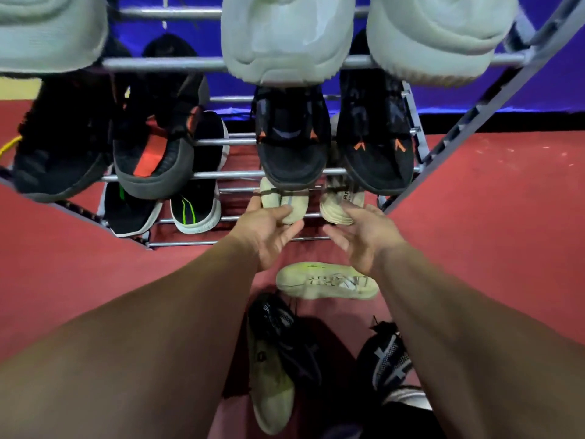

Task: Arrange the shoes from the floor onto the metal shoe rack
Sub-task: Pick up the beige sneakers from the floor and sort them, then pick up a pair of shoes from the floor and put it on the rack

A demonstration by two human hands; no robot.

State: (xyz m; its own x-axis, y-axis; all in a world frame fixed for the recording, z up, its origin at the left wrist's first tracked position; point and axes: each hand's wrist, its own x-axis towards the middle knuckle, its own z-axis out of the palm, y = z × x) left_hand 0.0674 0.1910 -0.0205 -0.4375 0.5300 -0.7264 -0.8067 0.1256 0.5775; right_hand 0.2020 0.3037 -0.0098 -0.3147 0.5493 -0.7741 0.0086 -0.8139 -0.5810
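On the lowest rails of the metal shoe rack (240,175), a pair of cream shoes sits side by side. The left cream shoe (294,204) and the right cream shoe (335,212) both point their toes out toward the person. Their long axes run front to back across the rails, with the heels hidden under the black sneakers (292,147) on the tier above.

They look like soft knit or foam trainers: light, yielding at the toe and stiffer at the sole. A pinch on the toe should be enough to nudge one, while the sole edge or heel collar would probably give a firmer hold for lifting.

The left hand (269,236) has its grip closed on the left shoe's toe, thumb on top and fingers beneath. The right hand (361,242) is spread, with its grip open and its fingertips at the right shoe's toe; whether they touch it I cannot tell.

Below the hands, a cream sneaker (326,280) lies on its side on the red floor (474,232), its long axis crosswise to the rack. Which end is its toe is unclear.
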